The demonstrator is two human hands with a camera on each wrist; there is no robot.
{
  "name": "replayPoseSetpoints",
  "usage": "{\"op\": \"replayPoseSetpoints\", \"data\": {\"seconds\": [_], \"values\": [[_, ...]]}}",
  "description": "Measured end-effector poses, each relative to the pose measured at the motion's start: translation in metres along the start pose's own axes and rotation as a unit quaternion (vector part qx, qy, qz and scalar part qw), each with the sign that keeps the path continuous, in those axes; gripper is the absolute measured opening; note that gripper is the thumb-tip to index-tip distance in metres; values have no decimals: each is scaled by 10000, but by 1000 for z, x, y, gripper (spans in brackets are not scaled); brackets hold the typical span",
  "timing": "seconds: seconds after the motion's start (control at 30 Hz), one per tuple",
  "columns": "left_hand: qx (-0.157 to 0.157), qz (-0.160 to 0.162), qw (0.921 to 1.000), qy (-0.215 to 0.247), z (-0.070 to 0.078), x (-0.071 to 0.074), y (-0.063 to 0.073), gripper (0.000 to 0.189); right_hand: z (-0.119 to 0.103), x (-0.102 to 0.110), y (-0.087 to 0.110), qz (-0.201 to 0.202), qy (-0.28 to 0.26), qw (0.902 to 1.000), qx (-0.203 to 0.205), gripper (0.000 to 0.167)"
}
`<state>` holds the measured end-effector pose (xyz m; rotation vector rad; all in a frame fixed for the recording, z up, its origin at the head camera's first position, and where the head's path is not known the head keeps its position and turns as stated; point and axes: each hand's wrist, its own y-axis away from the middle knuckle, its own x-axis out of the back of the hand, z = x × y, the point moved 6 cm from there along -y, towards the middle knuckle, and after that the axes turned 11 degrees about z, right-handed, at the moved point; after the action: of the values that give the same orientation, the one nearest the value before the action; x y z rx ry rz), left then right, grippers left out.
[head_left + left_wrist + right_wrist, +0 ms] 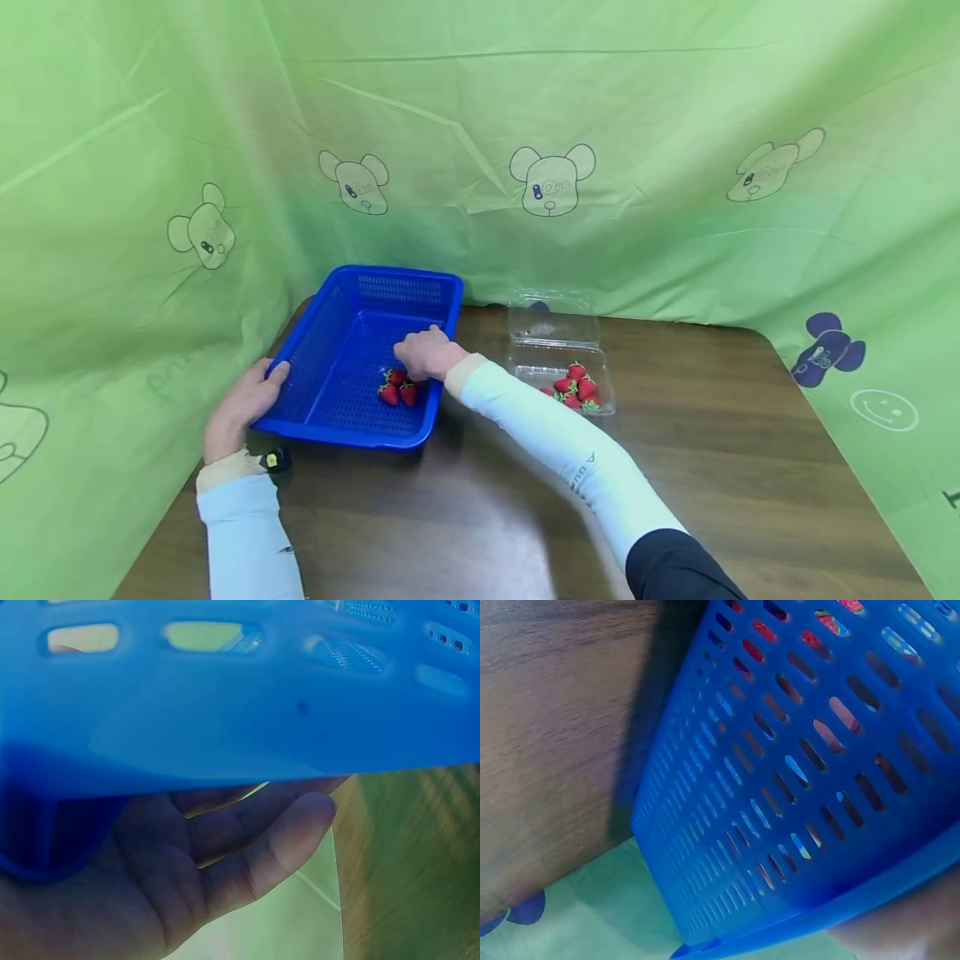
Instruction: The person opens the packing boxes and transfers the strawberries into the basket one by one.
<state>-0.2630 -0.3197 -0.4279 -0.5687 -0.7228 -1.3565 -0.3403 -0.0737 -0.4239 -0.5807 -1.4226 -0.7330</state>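
My left hand point(243, 402) grips the blue plastic basket point(307, 312) by its left side. The thumb lies over the rim, and the left wrist view shows fingers point(247, 877) beneath the basket wall. My right hand point(427, 353) reaches over the basket's right rim, down inside it. Below that hand, several strawberries point(388, 393) lie together on the basket floor. My right fingertips are hidden, so whether they hold a strawberry does not show. Through the slots of the basket wall point(727, 772), the right wrist view shows bits of red and of the hand.
A clear plastic clamshell box point(555, 342) stands open to the right of the basket, with several strawberries point(576, 387) in its near part. The right forearm crosses in front of it. Green printed cloth point(465, 108) hangs behind and beside the brown wooden table point(720, 467).
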Motion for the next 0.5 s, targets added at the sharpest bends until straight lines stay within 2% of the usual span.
{"op": "replayPoseSetpoints", "data": {"seconds": [0.17,0.27,0.37,0.5], "values": [[4,-9,10000,-69,0,0,0,65,1,4,0,330,-173,9993,71,8],[54,-55,9999,-77,0,-2,1,66,3,13,3,841,-340,9955,285,8],[97,-76,9999,-41,-1,-2,2,66,7,28,9,1554,-462,9855,500,11],[61,-6,10000,-43,-1,0,2,66,15,54,24,2455,-715,9642,706,16]]}}
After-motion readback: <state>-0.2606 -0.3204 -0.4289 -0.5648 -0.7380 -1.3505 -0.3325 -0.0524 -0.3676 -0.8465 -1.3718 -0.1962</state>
